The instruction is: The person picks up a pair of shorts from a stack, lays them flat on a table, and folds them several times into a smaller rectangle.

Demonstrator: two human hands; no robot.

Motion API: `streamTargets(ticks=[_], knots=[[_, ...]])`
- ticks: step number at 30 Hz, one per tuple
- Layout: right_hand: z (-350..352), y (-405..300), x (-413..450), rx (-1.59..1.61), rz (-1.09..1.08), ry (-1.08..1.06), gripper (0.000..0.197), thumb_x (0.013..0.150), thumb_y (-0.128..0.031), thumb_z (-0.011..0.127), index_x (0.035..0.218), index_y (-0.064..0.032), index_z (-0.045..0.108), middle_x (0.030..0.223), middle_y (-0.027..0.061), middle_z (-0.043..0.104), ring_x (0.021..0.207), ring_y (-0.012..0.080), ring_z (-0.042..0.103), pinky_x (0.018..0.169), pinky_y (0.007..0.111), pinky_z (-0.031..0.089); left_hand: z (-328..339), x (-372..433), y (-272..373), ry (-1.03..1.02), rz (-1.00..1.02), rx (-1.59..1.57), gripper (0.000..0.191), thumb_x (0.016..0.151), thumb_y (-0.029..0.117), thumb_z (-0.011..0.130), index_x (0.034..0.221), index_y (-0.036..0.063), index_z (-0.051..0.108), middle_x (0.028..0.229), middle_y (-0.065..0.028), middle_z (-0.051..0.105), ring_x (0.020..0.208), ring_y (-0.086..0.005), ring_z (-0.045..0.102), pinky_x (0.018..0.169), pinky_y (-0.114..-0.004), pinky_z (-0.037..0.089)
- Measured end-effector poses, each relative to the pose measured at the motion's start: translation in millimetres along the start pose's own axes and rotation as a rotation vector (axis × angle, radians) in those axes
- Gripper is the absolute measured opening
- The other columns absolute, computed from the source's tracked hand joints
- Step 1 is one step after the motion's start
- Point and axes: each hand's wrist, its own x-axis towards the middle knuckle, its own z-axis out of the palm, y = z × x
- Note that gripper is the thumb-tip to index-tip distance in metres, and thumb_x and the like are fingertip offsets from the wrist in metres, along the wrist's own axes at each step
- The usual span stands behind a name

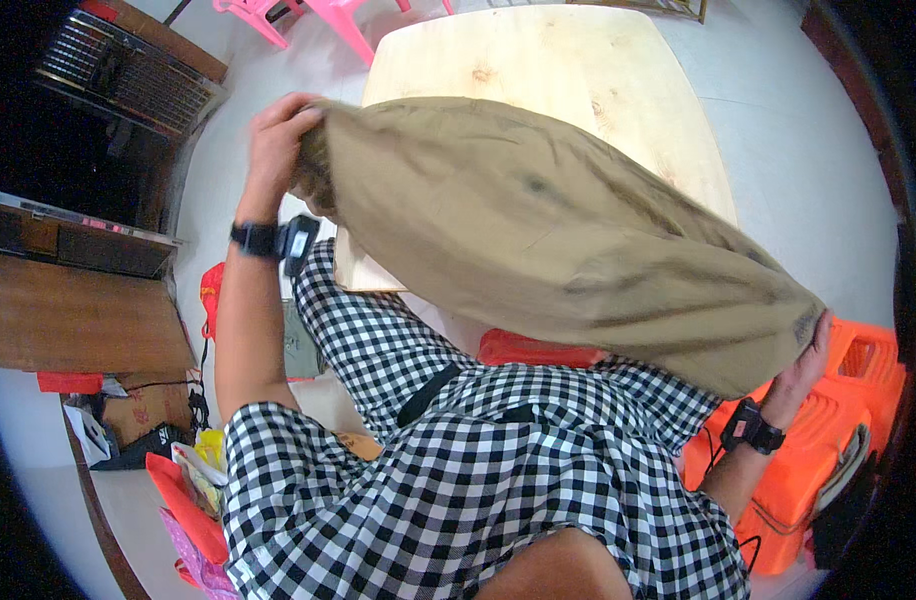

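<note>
A khaki cloth garment [503,217], its exact kind unclear, is stretched between both hands above the near part of a pale wooden table [563,60]. My left hand [281,135] grips its upper left end, where a darker patch shows beside the fingers. At the lower right end, my right hand [807,356] holds the other edge; most of those fingers are hidden behind the fabric. The cloth slants down from left to right and is partly blurred. Each wrist carries a black strap with a small device.
Orange plastic stools [810,420] stand close by my right forearm. Pink plastic chairs [338,22] are beyond the table. On the left are a wooden cabinet [82,311] and bags [195,495] on the floor. A red object [533,349] shows under the cloth near my lap.
</note>
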Motion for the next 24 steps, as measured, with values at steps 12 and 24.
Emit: streamTargets(ticks=[12, 24], knots=[[-78, -10, -25, 0.034, -0.12, 0.388, 0.033, 0.099, -0.03, 0.051, 0.117, -0.0042, 0.059, 0.117, 0.0105, 0.064, 0.107, 0.025, 0.06, 0.094, 0.04, 0.048, 97, 53, -71, -0.443, 0.192, 0.259, 0.031, 0.071, 0.022, 0.078, 0.084, -0.0011, 0.063, 0.102, -0.009, 0.061, 0.1, -0.0272, 0.055, 0.087, -0.034, 0.046], [-83, -7, -3, -0.028, -0.071, 0.287, 0.035, 0.101, -0.031, 0.047, 0.116, -0.0019, 0.058, 0.119, 0.0145, 0.062, 0.107, 0.0251, 0.06, 0.095, 0.041, 0.048, 1, -34, -14, -0.332, -0.107, 0.301, 0.025, 0.078, 0.023, 0.072, 0.075, 0.0008, 0.062, 0.074, -0.0036, 0.055, 0.071, -0.0138, 0.05, 0.062, -0.028, 0.039]])
